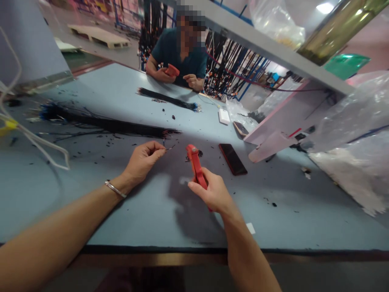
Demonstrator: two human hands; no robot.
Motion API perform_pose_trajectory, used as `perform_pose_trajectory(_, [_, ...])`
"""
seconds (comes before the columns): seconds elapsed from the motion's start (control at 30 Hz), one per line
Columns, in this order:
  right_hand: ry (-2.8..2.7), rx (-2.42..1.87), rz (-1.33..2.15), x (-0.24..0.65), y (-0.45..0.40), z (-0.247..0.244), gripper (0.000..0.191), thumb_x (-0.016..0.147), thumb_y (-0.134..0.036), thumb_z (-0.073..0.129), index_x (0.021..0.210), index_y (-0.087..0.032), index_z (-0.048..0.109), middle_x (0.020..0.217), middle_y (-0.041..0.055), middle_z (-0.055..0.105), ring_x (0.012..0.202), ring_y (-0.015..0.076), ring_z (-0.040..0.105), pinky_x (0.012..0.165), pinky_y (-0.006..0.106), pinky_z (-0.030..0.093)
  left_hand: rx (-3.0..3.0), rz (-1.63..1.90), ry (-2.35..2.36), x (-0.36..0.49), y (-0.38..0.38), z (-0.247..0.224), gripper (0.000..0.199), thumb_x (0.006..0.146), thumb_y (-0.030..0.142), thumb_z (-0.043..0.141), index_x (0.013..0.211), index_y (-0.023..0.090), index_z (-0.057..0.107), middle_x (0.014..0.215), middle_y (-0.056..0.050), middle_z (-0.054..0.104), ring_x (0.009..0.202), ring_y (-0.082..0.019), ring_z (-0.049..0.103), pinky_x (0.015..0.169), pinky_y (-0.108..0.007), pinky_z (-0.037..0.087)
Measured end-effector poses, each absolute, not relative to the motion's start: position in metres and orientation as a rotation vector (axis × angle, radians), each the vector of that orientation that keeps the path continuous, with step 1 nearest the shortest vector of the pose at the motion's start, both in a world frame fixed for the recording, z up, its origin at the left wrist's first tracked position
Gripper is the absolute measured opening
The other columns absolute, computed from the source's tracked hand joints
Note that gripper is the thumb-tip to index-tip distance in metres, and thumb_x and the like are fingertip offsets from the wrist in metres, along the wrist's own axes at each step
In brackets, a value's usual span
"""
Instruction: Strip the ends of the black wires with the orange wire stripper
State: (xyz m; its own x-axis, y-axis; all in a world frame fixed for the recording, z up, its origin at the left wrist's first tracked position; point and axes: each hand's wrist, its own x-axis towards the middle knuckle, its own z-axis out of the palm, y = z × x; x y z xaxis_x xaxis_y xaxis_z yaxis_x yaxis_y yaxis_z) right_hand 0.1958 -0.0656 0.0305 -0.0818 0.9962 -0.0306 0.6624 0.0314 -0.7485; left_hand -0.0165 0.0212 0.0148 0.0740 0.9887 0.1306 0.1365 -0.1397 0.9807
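Mid-frame: narrow gap between my left hand (144, 161) and the red tool (196, 162) in my right hand (215, 190); thin wire (171, 147) pokes into it. Centre left, black wire bundle (112, 125) bars the way forward. Phone (233, 159) lies right of centre; plastic bags (361, 117) crowd far right. Lower centre: open tabletop (146, 227) between my forearms (75, 221).

our left hand (145, 159): pinching a thin wire (170, 147), end poking out toward 2 o'clock
our right hand (215, 190): wrapped round a red hand tool (196, 161), head up at 11 o'clock
phone (233, 159): flat, 1 o'clock from our right
big wire bundle (115, 125): black, 10-to-11 o'clock from our left
co-worker (170, 46): 12 o'clock across the table (136, 223), holding another red tool (173, 70)
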Motion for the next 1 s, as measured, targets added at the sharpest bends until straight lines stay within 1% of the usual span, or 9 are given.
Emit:
perform_pose_trajectory(0.07, [-1.973, -1.805, 0.535, 0.193, -0.067, 0.03, 0.032, 0.079, -0.042, 0.063, 0.1, -0.018, 0.062, 0.078, 0.006, 0.065, 0.067, 0.0219, 0.058, 0.067, 0.036, 0.041, 1.46, 1.225, 1.217, -0.018, 0.022, 0.012, 0.017, 0.072, 0.035, 0.065, 0.07, 0.019, 0.06, 0.065, 0.002, 0.056, 0.062, -0.013, 0.047, 0.06, -0.025, 0.038])
perform_pose_trajectory(0.17, [-2.223, -1.748, 0.197, 0.183, -0.069, 0.021, 0.046, 0.074, -0.041, 0.07, 0.112, -0.016, 0.063, 0.095, 0.0131, 0.067, 0.082, 0.0287, 0.06, 0.074, 0.04, 0.04, 1.553, 1.23, 1.231, -0.018, 0.022, 0.012, 0.017, 0.074, 0.035, 0.063, 0.071, 0.019, 0.061, 0.066, 0.002, 0.058, 0.063, -0.014, 0.049, 0.061, -0.026, 0.039])
perform_pose_trajectory(0.27, [-2.365, -1.584, 0.151, 0.176, -0.069, 0.012, 0.046, 0.074, -0.042, 0.072, 0.113, -0.018, 0.065, 0.1, 0.0131, 0.067, 0.09, 0.0294, 0.059, 0.082, 0.042, 0.038, 1.661, 1.174, 1.21, -0.017, 0.019, 0.013, 0.018, 0.075, 0.036, 0.061, 0.073, 0.018, 0.063, 0.066, 0.001, 0.06, 0.062, -0.014, 0.051, 0.06, -0.025, 0.04])
perform_pose_trajectory(0.37, [-2.358, -1.469, 0.252, 0.177, -0.066, 0.011, 0.042, 0.074, -0.045, 0.073, 0.107, -0.02, 0.067, 0.109, 0.0115, 0.066, 0.097, 0.0281, 0.059, 0.084, 0.04, 0.038, 1.742, 1.048, 1.171, -0.014, 0.014, 0.014, 0.021, 0.076, 0.038, 0.06, 0.076, 0.018, 0.065, 0.062, 0.001, 0.06, 0.057, -0.013, 0.052, 0.056, -0.023, 0.041])
perform_pose_trajectory(0.47, [-2.097, -1.433, 0.338, 0.184, -0.061, 0.014, 0.022, 0.083, -0.039, 0.065, 0.093, -0.02, 0.067, 0.099, 0.0076, 0.069, 0.092, 0.023, 0.062, 0.083, 0.037, 0.04, 1.82, 0.945, 1.125, -0.011, 0.01, 0.011, 0.023, 0.078, 0.039, 0.059, 0.079, 0.017, 0.067, 0.058, 0.002, 0.06, 0.051, -0.012, 0.051, 0.051, -0.022, 0.04])
perform_pose_trajectory(0.53, [-1.856, -1.433, 0.265, 0.187, -0.059, 0.015, 0.013, 0.088, -0.029, 0.057, 0.09, -0.02, 0.065, 0.091, 0.006, 0.069, 0.085, 0.0203, 0.063, 0.083, 0.035, 0.041, 1.909, 0.935, 1.07, -0.009, 0.008, 0.009, 0.023, 0.08, 0.037, 0.058, 0.08, 0.017, 0.069, 0.063, 0.001, 0.064, 0.054, -0.012, 0.054, 0.055, -0.021, 0.042])
perform_pose_trajectory(0.67, [-1.794, -1.324, 0.117, 0.188, -0.056, 0.011, 0.016, 0.09, -0.023, 0.053, 0.101, -0.019, 0.065, 0.101, 0.0078, 0.069, 0.094, 0.0204, 0.063, 0.09, 0.035, 0.039, 2.12, 0.951, 0.961, -0.007, 0.003, 0.007, 0.022, 0.082, 0.033, 0.056, 0.08, 0.017, 0.071, 0.069, -0.001, 0.067, 0.06, -0.011, 0.056, 0.06, -0.019, 0.042])
perform_pose_trajectory(0.73, [-1.85, -1.288, 0.089, 0.187, -0.055, 0.007, 0.015, 0.092, -0.023, 0.053, 0.099, -0.02, 0.065, 0.1, 0.0073, 0.07, 0.098, 0.0201, 0.064, 0.091, 0.035, 0.038, 2.196, 0.946, 0.946, -0.006, 0.002, 0.007, 0.022, 0.083, 0.032, 0.054, 0.08, 0.017, 0.071, 0.069, -0.001, 0.068, 0.059, -0.011, 0.055, 0.06, -0.019, 0.041])
perform_pose_trajectory(1.0, [-1.9, -1.239, 0.013, 0.184, -0.054, 0.001, 0.014, 0.094, -0.022, 0.053, 0.084, -0.019, 0.063, 0.086, 0.0039, 0.07, 0.084, 0.0167, 0.065, 0.086, 0.034, 0.036, 2.318, 0.919, 0.926, -0.006, 0.001, 0.006, 0.023, 0.085, 0.03, 0.051, 0.082, 0.016, 0.07, 0.068, 0.0, 0.069, 0.055, -0.009, 0.053, 0.057, -0.018, 0.039])
